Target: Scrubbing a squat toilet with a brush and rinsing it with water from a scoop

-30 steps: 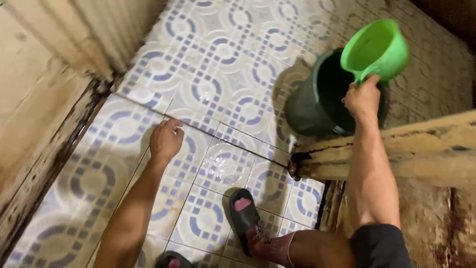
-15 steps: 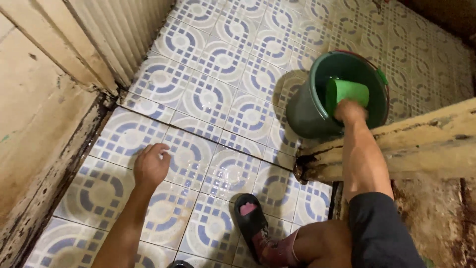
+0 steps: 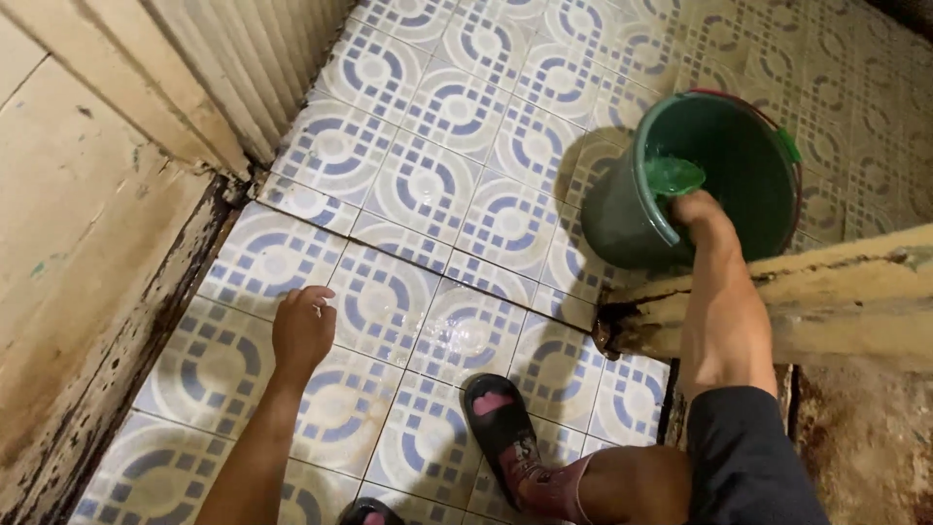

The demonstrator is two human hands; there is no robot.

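My right hand (image 3: 702, 216) reaches over the rim of a dark green bucket (image 3: 622, 219) and grips a bright green plastic scoop (image 3: 673, 176), which is down inside the bucket. My left hand (image 3: 302, 329) hovers low over the wet blue-and-white patterned floor tiles (image 3: 418, 185), fingers loosely curled, holding nothing. A small puddle glistens on the tiles (image 3: 457, 335) to the right of that hand. My foot in a dark sandal (image 3: 501, 428) stands on the tiles below.
A worn wooden beam (image 3: 826, 301) runs across the right, just under my right arm and beside the bucket. A corrugated panel (image 3: 243, 58) and a stained pale wall (image 3: 78, 243) close off the left. Tiled floor stretches beyond the bucket.
My right hand has lowered the green scoop from above the bucket down into it. My left hand has lifted off the tiles and curled. The view has shifted.
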